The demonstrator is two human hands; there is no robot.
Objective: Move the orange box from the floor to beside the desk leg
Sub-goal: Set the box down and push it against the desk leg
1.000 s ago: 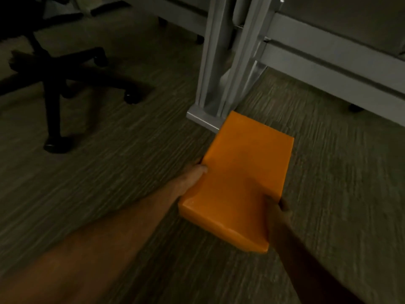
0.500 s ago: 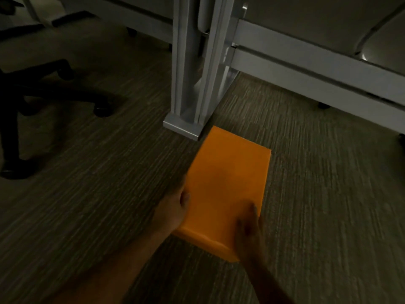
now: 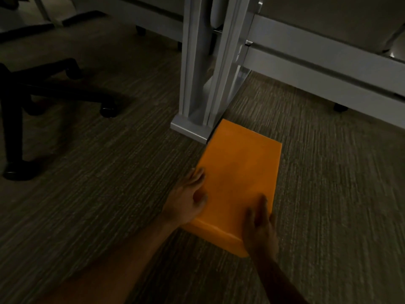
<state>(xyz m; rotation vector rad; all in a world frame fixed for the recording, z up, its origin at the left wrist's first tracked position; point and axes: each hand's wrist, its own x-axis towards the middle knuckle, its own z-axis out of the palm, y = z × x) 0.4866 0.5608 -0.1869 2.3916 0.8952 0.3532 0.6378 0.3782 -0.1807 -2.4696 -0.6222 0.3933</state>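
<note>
Scene: dim office floor, seen from above by a person looking down at their own hands.
Orange box (image 3: 238, 183): lies flat on the carpet (image 3: 87, 194), its far left corner touching or just beside the foot of the grey desk leg (image 3: 197, 84).
Long axis: runs from the near hands away toward the desk leg, tilted slightly right.
Left hand (image 3: 186, 200): fingers loosely curled against the box's near left edge — not clearly clamped.
Right hand (image 3: 259, 227): lies over the near right corner, fingers spread on top.
Nearer hand: the left sits closer to the leg.
Judgement: placement looks nearly finished — likely only letting go remains.
Also visible: black chair base (image 3: 43, 88), far left.
</note>
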